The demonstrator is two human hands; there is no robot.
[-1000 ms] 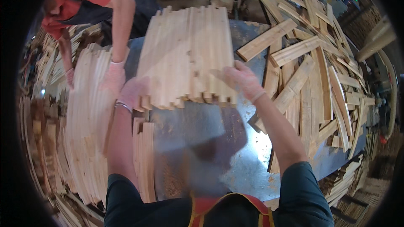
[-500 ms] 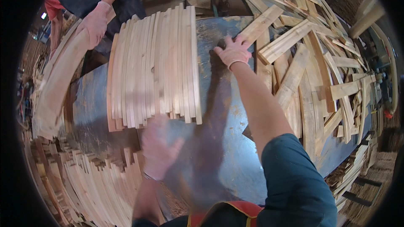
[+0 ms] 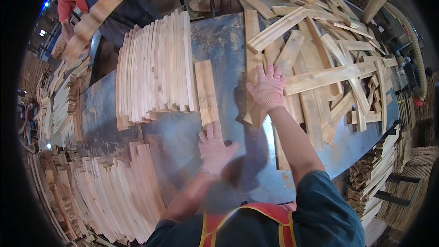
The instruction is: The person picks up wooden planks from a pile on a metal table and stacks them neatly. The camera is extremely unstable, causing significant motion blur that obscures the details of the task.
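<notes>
A short, flat wooden board (image 3: 208,96) lies on the dark metal table (image 3: 183,144), just right of an upright-standing row of wooden slats (image 3: 153,64). My left hand (image 3: 216,152), in a pale pink glove, touches the board's near end with outstretched fingers, thumb apart. Farther right, my gloved right hand (image 3: 267,89) is spread open at the left edge of a jumbled heap of boards (image 3: 315,71). Its fingers reach over the boards there; I cannot tell how firmly they touch. The left end of a long crosswise board (image 3: 320,80) is beside it.
Across the table at the far left, a co-worker in a red shirt and dark apron (image 3: 123,23) holds blurred boards (image 3: 100,16). More slats (image 3: 119,192) are stacked at the near left. Stacked wood (image 3: 379,169) and a hose (image 3: 418,59) are on the right.
My left hand has moved right, onto a board now lying beside the row. My right hand has come nearer and off the slanted board. The co-worker's boards have swung up; the view has shifted.
</notes>
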